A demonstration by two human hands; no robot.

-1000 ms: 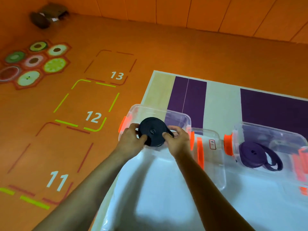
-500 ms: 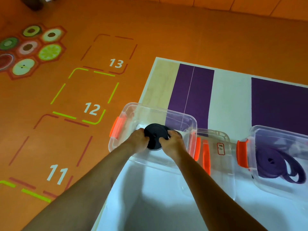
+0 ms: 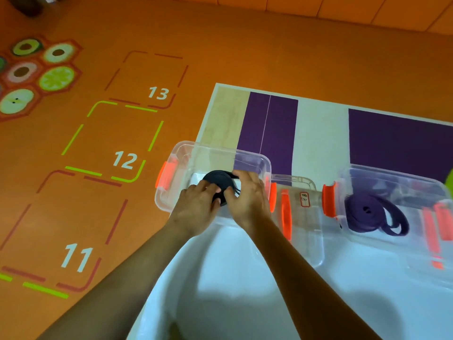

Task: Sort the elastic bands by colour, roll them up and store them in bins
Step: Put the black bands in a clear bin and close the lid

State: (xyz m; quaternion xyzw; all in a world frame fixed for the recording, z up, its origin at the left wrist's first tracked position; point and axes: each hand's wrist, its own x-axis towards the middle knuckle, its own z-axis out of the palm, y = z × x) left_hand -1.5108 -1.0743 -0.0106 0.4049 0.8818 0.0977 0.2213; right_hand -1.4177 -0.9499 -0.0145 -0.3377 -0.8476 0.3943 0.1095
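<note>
Inside the left clear bin (image 3: pixel 171 153), the rolled black band (image 3: pixel 217 179) is held low between both hands. The left hand (image 3: pixel 196 207) curls its fingers over the roll's near-left edge. The right hand (image 3: pixel 247 200) pinches the right edge, where loose strap ends protrude. Whether the roll touches the bin bottom cannot be told. To place it well, lay the coil flat, tuck the loose ends against it, and release both hands together so the coil does not spring open. The purple band (image 3: pixel 367 214) lies coiled in the right bin (image 3: pixel 392 173), well apart. Do not mix colours.
</note>
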